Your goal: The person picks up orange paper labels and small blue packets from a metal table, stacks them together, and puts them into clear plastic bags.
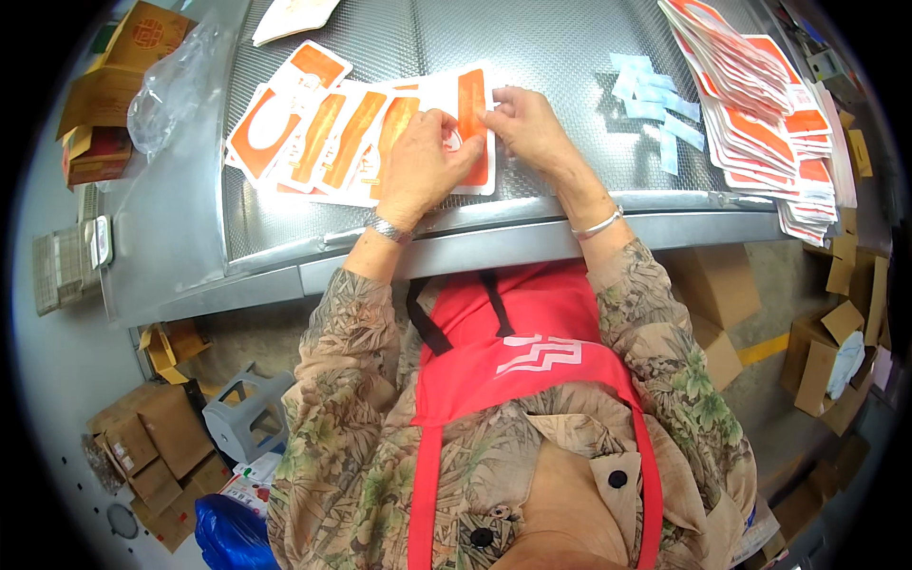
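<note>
Two sets of fingertips are pinching one white-and-orange pouch (472, 123) on the perforated metal table (532, 47): left hand (425, 161) closing on its lower edge, right hand (528, 128) gripping its right side. Similar pouches are fanning leftward (323, 133); a tall stack (760, 114) is sitting well apart at right.

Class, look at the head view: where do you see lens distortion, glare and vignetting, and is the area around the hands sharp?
Head view: the metal table edge bows with fisheye distortion; black vignette fills the corners; bright glare washes the perforated top near the small blue packets; the left hand and right hand on the orange-and-white pouch look reasonably sharp.
</note>
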Motion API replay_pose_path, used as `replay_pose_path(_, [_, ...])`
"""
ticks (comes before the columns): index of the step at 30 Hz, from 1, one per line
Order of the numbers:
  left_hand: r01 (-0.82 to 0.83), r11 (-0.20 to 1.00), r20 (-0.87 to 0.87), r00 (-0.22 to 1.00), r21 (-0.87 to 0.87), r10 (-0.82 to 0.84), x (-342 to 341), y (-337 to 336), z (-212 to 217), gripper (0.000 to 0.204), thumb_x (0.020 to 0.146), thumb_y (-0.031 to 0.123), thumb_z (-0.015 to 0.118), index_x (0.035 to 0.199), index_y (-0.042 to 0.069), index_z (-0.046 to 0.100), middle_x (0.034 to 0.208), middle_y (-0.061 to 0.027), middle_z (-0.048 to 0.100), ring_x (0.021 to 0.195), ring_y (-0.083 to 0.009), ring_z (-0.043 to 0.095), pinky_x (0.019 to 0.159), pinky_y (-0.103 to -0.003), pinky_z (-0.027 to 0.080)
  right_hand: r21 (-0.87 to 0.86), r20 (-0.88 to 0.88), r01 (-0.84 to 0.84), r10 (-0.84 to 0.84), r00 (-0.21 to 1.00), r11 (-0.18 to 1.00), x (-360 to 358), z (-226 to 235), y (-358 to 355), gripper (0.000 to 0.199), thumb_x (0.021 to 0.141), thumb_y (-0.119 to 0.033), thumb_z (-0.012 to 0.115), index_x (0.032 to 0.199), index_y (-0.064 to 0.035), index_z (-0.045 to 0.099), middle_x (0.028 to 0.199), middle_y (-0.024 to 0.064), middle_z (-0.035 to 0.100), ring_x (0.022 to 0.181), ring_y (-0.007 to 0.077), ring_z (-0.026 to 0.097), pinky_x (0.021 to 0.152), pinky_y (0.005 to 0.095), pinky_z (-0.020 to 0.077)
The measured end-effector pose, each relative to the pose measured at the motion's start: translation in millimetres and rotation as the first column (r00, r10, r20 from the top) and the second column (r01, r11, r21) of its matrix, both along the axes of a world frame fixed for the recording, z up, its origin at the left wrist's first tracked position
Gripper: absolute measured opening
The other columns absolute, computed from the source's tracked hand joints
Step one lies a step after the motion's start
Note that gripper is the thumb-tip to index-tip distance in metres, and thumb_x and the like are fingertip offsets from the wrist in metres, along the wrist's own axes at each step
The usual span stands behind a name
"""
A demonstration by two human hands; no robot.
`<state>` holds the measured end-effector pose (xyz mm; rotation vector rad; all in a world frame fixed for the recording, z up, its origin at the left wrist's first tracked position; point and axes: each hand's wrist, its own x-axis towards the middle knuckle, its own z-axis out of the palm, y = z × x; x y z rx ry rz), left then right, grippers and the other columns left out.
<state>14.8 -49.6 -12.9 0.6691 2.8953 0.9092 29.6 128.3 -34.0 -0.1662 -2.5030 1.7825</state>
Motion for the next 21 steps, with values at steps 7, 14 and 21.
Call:
replay_pose_path(7, [-0.042,0.999,0.187,0.982,0.004,0.04,13,-18,20,0.056,0.074,0.056,0.073,0.095,0.004,0.067,0.089,-0.0149,0.068,0.084,-0.0284,0.066,0.077,-0.039,0.051,0.1,-0.005,-0.144,0.145,0.989,0.985,1,2,-13,0.05,0.082,-0.039,0.071,0.058,0.0039,0.061,0.049,0.0062,0.05,0.05,0.0099,0.045,0.044,0.034,0.0345])
replay_pose_path(14, [0.132,0.977,0.124,0.98,0.169,-0.153,4,-16,11,0.046,0.077,0.048,0.074,0.08,0.003,0.065,0.077,-0.0142,0.066,0.076,-0.0301,0.064,0.069,-0.041,0.049,-0.272,0.108,-0.179,0.215,0.971,0.946,5,10,-11,0.032,0.08,-0.026,0.076,0.067,-0.0026,0.061,0.063,0.0003,0.059,0.057,0.0053,0.05,0.047,0.0235,0.0373])
replay_pose_path(21, [0.126,0.933,0.466,0.839,0.337,-0.281,1,-28,10,0.047,0.088,0.043,0.065,0.096,-0.003,0.067,0.083,-0.0128,0.067,0.077,-0.0183,0.062,0.07,-0.034,0.048,-0.344,0.101,-0.183,0.23,0.968,0.921,5,0,-11,0.033,0.08,-0.025,0.077,0.064,-0.004,0.058,0.063,0.0023,0.061,0.055,0.0067,0.051,0.048,0.0221,0.0381])
